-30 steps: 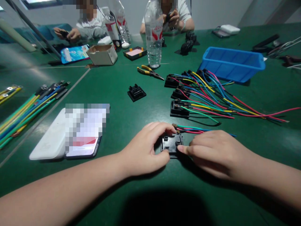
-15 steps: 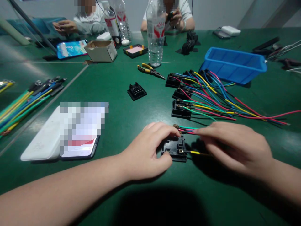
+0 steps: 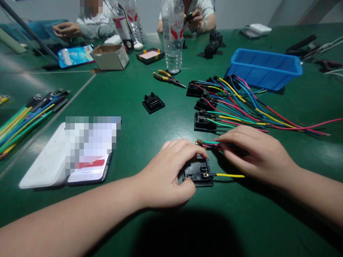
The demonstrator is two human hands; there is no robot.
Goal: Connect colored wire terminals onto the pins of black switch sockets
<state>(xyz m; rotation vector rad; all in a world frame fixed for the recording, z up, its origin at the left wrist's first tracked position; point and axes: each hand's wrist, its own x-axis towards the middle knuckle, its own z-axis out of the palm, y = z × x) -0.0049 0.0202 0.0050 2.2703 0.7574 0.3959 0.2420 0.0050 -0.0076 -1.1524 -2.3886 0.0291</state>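
My left hand (image 3: 168, 171) grips a black plastic housing (image 3: 198, 169) flat on the table, thumb on its near edge and fingers over its far side. One yellow wire (image 3: 230, 175) is plugged into the housing and runs right. Just beyond lies a small bundle of green and red wires (image 3: 210, 144) with brass terminals. On this bundle my right hand (image 3: 254, 153) has its fingertips closed; the palm side is hidden. Farther back are several wired black housings (image 3: 205, 122) with coloured leads, and an unwired one (image 3: 153, 102).
Yellow-handled pliers (image 3: 170, 79), a water bottle (image 3: 173, 39) and a blue bin (image 3: 265, 69) stand behind. At left are a phone (image 3: 91, 160), a white slab (image 3: 43, 157) and bundled cables (image 3: 34, 114). Two people sit across the green table.
My right hand has moved slightly up and left to the green and red wires, uncovering the yellow wire. My left hand keeps its grip on the housing. The view has shifted a little.
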